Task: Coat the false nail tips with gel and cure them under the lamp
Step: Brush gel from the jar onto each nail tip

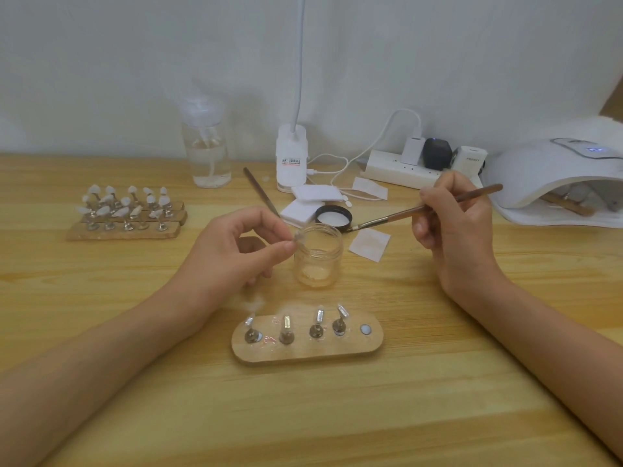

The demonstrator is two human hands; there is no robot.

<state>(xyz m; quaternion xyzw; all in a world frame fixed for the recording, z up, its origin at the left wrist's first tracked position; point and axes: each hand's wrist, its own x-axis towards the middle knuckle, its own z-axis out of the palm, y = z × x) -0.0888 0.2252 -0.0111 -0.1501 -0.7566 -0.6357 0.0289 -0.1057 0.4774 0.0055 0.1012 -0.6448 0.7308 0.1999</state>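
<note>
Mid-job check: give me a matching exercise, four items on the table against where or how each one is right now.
1 brush
2 glass jar
3 black lid
4 curing lamp

A far right, a wooden piece under its dome
B lying behind the glass jar, white inside up
C gripped by the right hand
D open, beside the left hand, which pinches a nail tip

Pairs: 1-C, 2-D, 3-B, 4-A

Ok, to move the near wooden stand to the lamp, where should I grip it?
Probably take the stand by its bare right end, across front and back edges, from the right. Four upright pegs crowd the rest of its top; only a flat disc sits at that end, so a grip there should clear them.
</note>
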